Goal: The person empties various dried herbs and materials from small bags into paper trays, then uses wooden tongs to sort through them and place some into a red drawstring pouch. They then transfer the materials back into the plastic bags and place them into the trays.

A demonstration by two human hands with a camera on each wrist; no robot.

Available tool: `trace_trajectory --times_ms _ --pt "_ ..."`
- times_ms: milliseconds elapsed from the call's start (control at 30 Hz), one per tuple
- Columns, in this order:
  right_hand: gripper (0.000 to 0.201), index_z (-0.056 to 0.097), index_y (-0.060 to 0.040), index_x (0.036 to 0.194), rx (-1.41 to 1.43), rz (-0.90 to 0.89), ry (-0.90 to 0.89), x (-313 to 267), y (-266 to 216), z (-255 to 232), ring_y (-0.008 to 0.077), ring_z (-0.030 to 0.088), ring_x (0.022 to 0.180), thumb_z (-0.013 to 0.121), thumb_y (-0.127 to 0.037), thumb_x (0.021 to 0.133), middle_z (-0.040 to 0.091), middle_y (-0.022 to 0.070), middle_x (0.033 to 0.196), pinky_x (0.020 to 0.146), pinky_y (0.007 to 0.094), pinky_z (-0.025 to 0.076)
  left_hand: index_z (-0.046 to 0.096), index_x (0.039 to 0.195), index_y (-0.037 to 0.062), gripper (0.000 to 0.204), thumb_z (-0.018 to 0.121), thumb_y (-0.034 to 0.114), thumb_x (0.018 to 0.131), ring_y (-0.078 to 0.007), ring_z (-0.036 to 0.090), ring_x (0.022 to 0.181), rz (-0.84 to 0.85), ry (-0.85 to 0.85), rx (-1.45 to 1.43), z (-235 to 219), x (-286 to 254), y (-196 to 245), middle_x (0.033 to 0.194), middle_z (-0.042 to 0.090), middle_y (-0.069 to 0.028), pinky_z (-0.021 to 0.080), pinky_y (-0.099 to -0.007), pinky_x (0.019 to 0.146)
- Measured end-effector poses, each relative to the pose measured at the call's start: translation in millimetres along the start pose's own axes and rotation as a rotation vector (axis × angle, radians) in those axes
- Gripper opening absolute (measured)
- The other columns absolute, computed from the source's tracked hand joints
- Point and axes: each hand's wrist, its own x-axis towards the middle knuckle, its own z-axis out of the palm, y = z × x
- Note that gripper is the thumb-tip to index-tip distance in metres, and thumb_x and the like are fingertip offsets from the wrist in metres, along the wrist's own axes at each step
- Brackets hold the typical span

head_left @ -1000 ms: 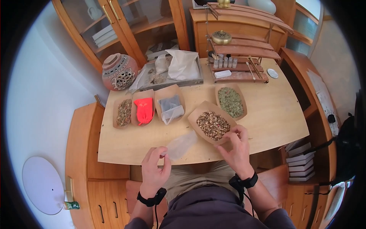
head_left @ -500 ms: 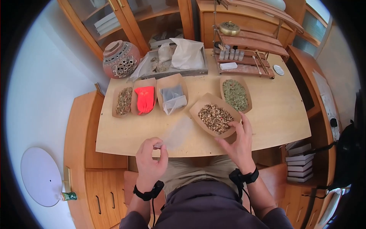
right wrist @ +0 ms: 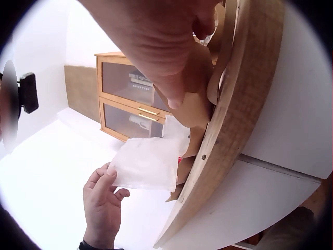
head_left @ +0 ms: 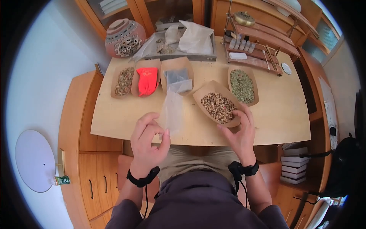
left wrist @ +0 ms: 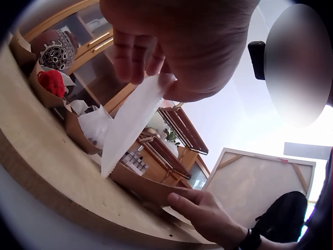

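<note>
In the head view the left hand [head_left: 149, 144] pinches a white translucent pouch [head_left: 172, 112] by its near end, above the table's front edge. The right wrist view shows the same pouch [right wrist: 146, 164] held upright between thumb and fingers. The right hand [head_left: 243, 133] grips the near right rim of a paper tray [head_left: 201, 92] of brown and tan chopped pieces [head_left: 218, 107], thumb outside, fingertips at the contents. Behind it lies a tray of green dried leaves [head_left: 242, 86]. To the left are a tray with dark-filled pouches [head_left: 178, 78], one with a red pouch [head_left: 148, 81], and one of brownish herbs [head_left: 124, 81].
A grey tray [head_left: 185, 57] with white bags stands at the back, beside a patterned pot [head_left: 124, 38]. A wooden rack [head_left: 252, 63] with small bottles is at the back right. The table's front edge [head_left: 198, 143] runs close to the person.
The head view has tipped down, so the table sits higher in it. The white pouch, earlier slanting right toward the tray of chopped pieces, now points more away from the person. The right hand stays at its tray.
</note>
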Motion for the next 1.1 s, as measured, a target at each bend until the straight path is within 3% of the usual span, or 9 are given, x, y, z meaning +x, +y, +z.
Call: trace_trajectory --times_ms 67,267,367,467,633,767,967,1100 --pt "0.059 0.064 0.0012 0.121 0.003 -0.021 0.020 1 0 1 0.0385 0.060 0.131 0.094 -0.018 0.075 0.056 0.0206 0.145 0.107 0.0436 0.052 0.058 0.082 0.0022 0.020 0.074 -0.008 0.078 -0.0227 0.062 0.082 0.033 -0.021 -0.002 -1 2 -2 0.122 0.067 -0.0161 0.051 -0.0333 0.075" --pt "0.061 0.064 0.0018 0.131 0.027 -0.075 0.067 -1 3 2 0.0356 0.061 0.130 0.092 -0.015 0.079 0.059 0.0192 0.142 0.108 0.0422 0.052 0.058 0.080 0.0036 0.020 0.075 -0.005 0.075 -0.0286 0.065 0.079 0.079 -0.016 -0.019 4 2 -7 0.107 0.071 -0.0142 0.054 -0.0364 0.069" --pt "0.061 0.063 0.0019 0.133 0.054 -0.073 0.085 -3 6 4 0.0341 0.061 0.129 0.090 -0.013 0.080 0.059 0.0186 0.141 0.108 0.0408 0.052 0.058 0.083 0.0023 0.020 0.074 -0.008 0.079 -0.0235 0.063 0.077 0.097 -0.046 -0.011 4 3 -6 0.103 0.068 -0.0130 0.052 -0.0329 0.071" --pt "0.060 0.062 0.0018 0.135 0.128 -0.050 0.098 -6 8 4 0.0317 0.061 0.129 0.089 -0.009 0.081 0.059 0.0172 0.141 0.108 0.0394 0.052 0.062 0.085 0.0046 0.019 0.077 -0.004 0.076 -0.0296 0.064 0.078 0.052 -0.045 0.011 5 3 -5 0.093 0.065 -0.0112 0.051 -0.0380 0.065" --pt "0.059 0.063 0.0006 0.135 0.430 0.001 0.119 -11 -5 -13 0.0267 0.058 0.133 0.086 0.002 0.081 0.055 0.0146 0.143 0.108 0.0388 0.053 0.072 0.094 0.0061 0.021 0.078 -0.003 0.077 -0.0259 0.061 0.077 0.066 -0.003 0.035 2 6 -4 0.090 0.061 -0.0080 0.048 -0.0361 0.063" --pt "0.059 0.064 0.0007 0.134 0.467 -0.051 0.105 -13 -10 -31 0.0257 0.056 0.134 0.086 0.006 0.079 0.054 0.0147 0.144 0.110 0.0380 0.051 0.075 0.099 0.0029 0.022 0.077 -0.006 0.078 -0.0210 0.056 0.078 0.109 -0.063 0.061 -2 5 -4 0.090 0.056 -0.0076 0.046 -0.0315 0.066" --pt "0.060 0.064 0.0020 0.134 0.601 0.020 0.051 -25 -14 -45 0.0257 0.056 0.135 0.086 0.005 0.078 0.055 0.0160 0.145 0.115 0.0394 0.045 0.074 0.096 0.0075 0.023 0.079 -0.002 0.075 -0.0238 0.056 0.075 0.129 -0.006 0.083 2 9 -2 0.087 0.059 -0.0063 0.045 -0.0347 0.062" --pt "0.060 0.065 0.0018 0.134 0.718 0.017 0.017 -25 -25 -53 0.0263 0.055 0.137 0.087 0.001 0.078 0.056 0.0166 0.146 0.117 0.0398 0.042 0.072 0.095 0.0011 0.021 0.075 -0.006 0.075 -0.0246 0.060 0.079 0.141 -0.101 0.076 1 9 -1 0.088 0.060 -0.0105 0.049 -0.0346 0.068"
